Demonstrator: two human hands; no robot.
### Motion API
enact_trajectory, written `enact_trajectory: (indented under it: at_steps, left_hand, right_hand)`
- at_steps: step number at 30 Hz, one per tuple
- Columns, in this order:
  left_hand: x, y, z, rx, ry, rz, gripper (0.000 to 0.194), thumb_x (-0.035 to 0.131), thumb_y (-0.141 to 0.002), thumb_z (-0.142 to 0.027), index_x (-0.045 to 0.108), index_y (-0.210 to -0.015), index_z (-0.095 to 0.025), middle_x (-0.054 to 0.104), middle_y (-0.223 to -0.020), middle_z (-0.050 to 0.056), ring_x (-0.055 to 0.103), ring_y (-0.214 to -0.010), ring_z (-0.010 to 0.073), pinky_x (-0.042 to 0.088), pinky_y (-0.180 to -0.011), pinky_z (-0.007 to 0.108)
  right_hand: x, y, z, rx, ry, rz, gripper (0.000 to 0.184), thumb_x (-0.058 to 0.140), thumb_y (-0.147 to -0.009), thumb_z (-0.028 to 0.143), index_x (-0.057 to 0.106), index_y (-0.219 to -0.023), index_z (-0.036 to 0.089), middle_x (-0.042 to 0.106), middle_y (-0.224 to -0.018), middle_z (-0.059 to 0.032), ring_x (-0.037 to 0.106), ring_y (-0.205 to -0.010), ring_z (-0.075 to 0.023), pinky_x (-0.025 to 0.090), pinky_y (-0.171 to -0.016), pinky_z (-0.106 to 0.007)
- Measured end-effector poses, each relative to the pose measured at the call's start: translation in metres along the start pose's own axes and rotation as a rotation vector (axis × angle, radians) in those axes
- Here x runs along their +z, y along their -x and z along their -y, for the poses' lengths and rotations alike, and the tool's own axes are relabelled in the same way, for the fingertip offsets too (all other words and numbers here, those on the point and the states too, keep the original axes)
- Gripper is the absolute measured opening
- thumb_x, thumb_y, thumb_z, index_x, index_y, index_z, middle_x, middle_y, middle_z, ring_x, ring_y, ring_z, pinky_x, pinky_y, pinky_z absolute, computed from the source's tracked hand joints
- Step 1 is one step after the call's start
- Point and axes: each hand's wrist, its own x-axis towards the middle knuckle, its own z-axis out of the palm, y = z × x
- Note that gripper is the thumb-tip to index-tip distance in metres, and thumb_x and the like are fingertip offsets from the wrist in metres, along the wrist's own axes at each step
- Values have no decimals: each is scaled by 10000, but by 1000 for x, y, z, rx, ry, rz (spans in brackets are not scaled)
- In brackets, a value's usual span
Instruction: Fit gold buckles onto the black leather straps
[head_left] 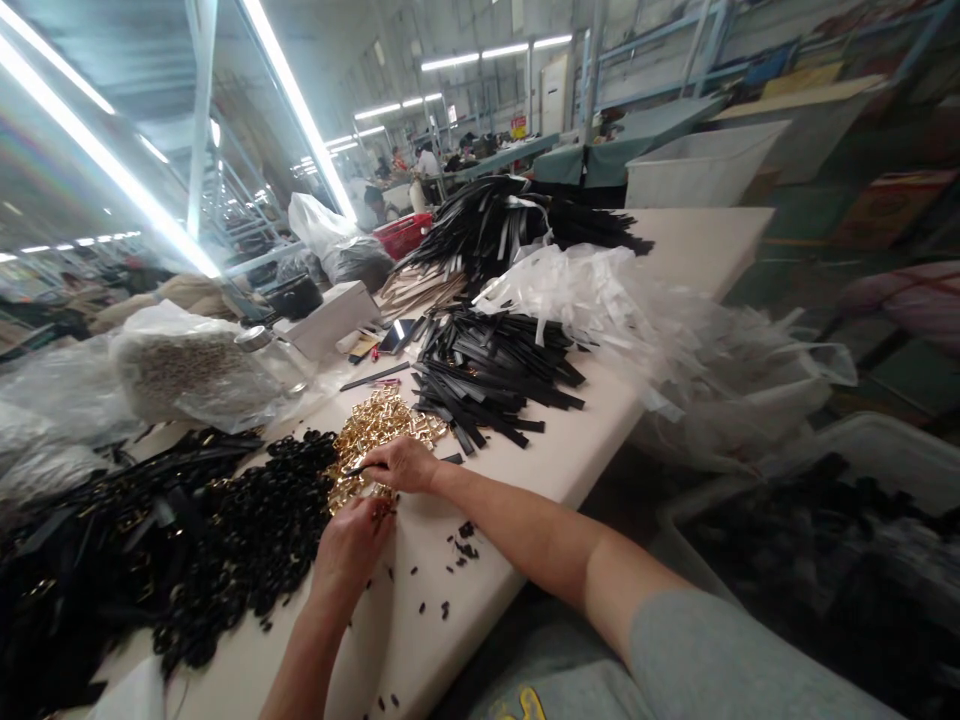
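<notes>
Right hand (405, 465): one, its thumb and fingers pinched together on one short black strip (355, 470), which lies over the gold heap.
Left hand (352, 540): one, fingers curled at the heap's near edge, just below the right hand; whether they grip anything cannot be told.
Gold buckles (380, 413): one heap, too many to count, directly beyond the hands.
Black loops (281, 510): one pile, uncountable, left of the gold.
Cut black straps (495, 375): one loose stack, dozens, right of and beyond the gold.
Beyond: one glass jar (281, 358), one phone (397, 336), one red basket (403, 236).
Worktable (555, 455): one, white-topped, beneath both hands.
</notes>
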Motion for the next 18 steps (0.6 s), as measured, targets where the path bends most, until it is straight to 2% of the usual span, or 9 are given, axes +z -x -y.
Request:
enact_trajectory:
  at_steps: [4,7,10,13,16,18]
  left_hand:
    - [-1,1,1,15,-89,-41,205,493,-843,-247,687,-778,-224,681,-741,82,649,-693,233,467,-711,318]
    - [-7,3,7,-31,-21,-63,223,495,-852,-286,708,-795,-250,704,-755,57,656,-682,217,475,-684,300]
    - [-13,8,16,-150,230,-155,216,592,-823,-430,749,-827,-282,733,-893,36,680,-795,222,504,-753,303]
    - [-11,16,23,-398,597,-284,322,717,-718,-521,765,-859,-235,730,-876,47,676,-776,220,528,-743,315]
    - [-6,19,26,-671,979,-375,435,814,-608,-505,755,-893,-182,732,-819,42,654,-689,172,537,-657,276]
    - [-7,18,26,-765,1152,-429,435,863,-543,-446,750,-866,-177,734,-821,26,639,-669,131,527,-627,225]
  right_hand:
    - [0,1,2,7,10,-4,214,591,-908,332,749,-1034,264,753,-884,-1,660,-791,-135,378,-645,-212]
    - [2,1,2,-2,18,-32,205,599,-905,345,747,-1028,272,754,-886,4,661,-784,-131,386,-655,-211]
    - [5,2,3,-29,8,-50,217,593,-912,379,741,-1031,274,756,-916,2,667,-794,-134,393,-664,-214]
    - [7,3,5,-65,3,-58,234,578,-924,392,734,-1033,255,757,-932,-11,673,-806,-141,392,-666,-219]
    - [7,5,8,-106,8,-67,243,560,-936,391,726,-1034,243,757,-940,-15,672,-806,-137,388,-664,-217]
    - [6,7,11,-128,21,-69,241,551,-940,386,722,-1023,238,755,-933,-11,671,-799,-132,384,-655,-216]
